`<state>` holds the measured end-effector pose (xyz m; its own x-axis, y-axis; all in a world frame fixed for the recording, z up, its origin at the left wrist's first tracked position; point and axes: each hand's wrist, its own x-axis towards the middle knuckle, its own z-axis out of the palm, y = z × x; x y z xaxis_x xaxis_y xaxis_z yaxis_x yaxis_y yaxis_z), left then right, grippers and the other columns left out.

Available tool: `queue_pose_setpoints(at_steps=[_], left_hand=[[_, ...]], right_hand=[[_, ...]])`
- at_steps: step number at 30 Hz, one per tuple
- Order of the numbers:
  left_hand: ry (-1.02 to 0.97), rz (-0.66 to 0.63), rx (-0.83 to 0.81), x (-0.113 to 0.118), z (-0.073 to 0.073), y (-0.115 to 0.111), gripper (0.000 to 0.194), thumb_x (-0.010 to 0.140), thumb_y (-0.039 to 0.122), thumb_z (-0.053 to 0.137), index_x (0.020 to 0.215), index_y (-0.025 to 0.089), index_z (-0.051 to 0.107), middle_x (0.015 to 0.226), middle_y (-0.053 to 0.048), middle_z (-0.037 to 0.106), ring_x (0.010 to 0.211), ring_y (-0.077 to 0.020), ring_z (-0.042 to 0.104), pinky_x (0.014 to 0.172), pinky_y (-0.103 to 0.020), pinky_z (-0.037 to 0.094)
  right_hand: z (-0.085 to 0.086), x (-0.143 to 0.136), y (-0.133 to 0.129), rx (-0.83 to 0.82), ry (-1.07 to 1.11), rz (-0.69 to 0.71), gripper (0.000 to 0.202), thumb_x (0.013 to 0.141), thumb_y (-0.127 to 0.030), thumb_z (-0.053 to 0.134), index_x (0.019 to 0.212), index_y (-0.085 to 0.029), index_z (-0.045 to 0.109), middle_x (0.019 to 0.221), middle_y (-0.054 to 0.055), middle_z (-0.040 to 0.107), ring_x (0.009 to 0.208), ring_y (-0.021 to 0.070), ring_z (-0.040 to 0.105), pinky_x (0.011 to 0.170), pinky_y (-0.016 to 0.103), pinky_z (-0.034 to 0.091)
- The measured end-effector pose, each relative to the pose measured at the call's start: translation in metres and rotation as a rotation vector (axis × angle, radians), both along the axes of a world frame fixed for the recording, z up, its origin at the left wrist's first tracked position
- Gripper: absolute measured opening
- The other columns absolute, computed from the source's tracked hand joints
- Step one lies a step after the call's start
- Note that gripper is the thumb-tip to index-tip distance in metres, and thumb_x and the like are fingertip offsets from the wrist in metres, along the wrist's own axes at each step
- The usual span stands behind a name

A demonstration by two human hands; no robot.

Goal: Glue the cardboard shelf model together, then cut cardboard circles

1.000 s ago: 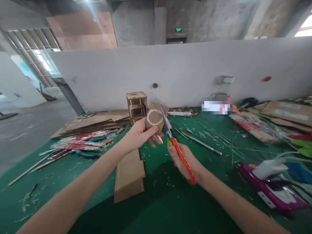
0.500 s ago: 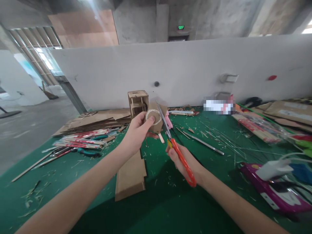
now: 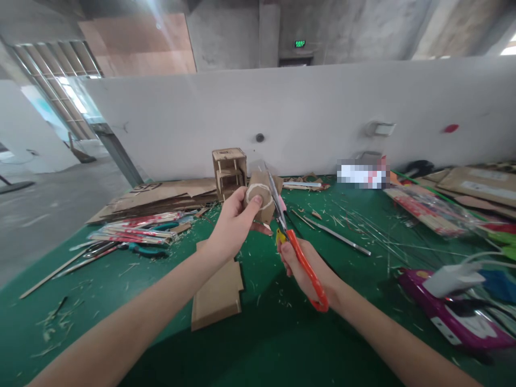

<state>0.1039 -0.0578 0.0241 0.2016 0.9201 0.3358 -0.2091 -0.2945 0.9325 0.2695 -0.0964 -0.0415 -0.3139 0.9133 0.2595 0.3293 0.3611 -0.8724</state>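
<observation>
Green table (image 3: 258, 344) with shavings (image 3: 47, 336), white partition (image 3: 193, 123) behind, left fingers (image 3: 252, 206) around cardboard (image 3: 265, 214), right fingers (image 3: 287, 251) around scissors (image 3: 305, 262).

A green tabletop (image 3: 266, 338) runs along a pale, smooth partition (image 3: 314, 113). On the partition are a dark round spot (image 3: 260, 138), a small boxy fixture (image 3: 384, 129) and a red mark (image 3: 451, 128). Behind it rises a grey concrete wall (image 3: 226, 43) with a lit green exit sign (image 3: 299, 43) above a dark doorway (image 3: 295, 62). A brownish-pink panel (image 3: 141, 45) stands to the left, near metal bars (image 3: 60, 70) and a bright window (image 3: 72, 97). A broom (image 3: 80, 155) lies over the grey floor (image 3: 44, 188). Glare streaks down from the top.
</observation>
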Motion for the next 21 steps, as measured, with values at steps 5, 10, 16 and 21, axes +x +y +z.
queue_pose_setpoints(at_steps=[5,10,16,21], left_hand=[[-0.011,-0.013,-0.045,0.000,0.000,0.001,0.019,0.084,0.035,0.062,0.088,0.018,0.054,0.082,-0.001,0.057,0.070,-0.0128,0.059,0.050,-0.023,0.057],[0.022,-0.021,-0.040,-0.004,0.003,0.004,0.020,0.084,0.034,0.062,0.092,0.017,0.053,0.081,-0.001,0.055,0.068,-0.0129,0.059,0.046,-0.023,0.057],[0.169,-0.027,0.023,-0.013,0.013,0.005,0.021,0.084,0.034,0.062,0.092,0.016,0.055,0.081,-0.002,0.058,0.066,-0.0136,0.060,0.044,-0.023,0.057],[0.118,-0.052,-0.002,-0.011,0.009,0.005,0.022,0.085,0.035,0.062,0.095,0.017,0.054,0.082,-0.002,0.057,0.070,-0.0146,0.061,0.046,-0.024,0.058]], right_hand=[[-0.003,-0.001,0.001,-0.053,-0.002,-0.025,0.048,0.094,-0.063,0.034,0.072,-0.021,0.040,0.062,-0.003,0.040,0.052,0.0104,0.039,0.047,0.025,0.037],[-0.007,0.005,0.002,-0.001,-0.001,0.056,0.046,0.095,-0.062,0.032,0.081,-0.020,0.046,0.073,0.000,0.046,0.058,0.0118,0.043,0.052,0.026,0.041],[-0.001,0.011,0.002,0.032,-0.052,0.110,0.041,0.095,-0.060,0.035,0.097,-0.022,0.047,0.094,0.006,0.055,0.078,0.0179,0.052,0.066,0.031,0.047],[-0.005,0.005,0.002,0.044,0.000,0.074,0.046,0.095,-0.063,0.029,0.084,-0.021,0.045,0.079,0.002,0.050,0.064,0.0143,0.044,0.055,0.027,0.042]])
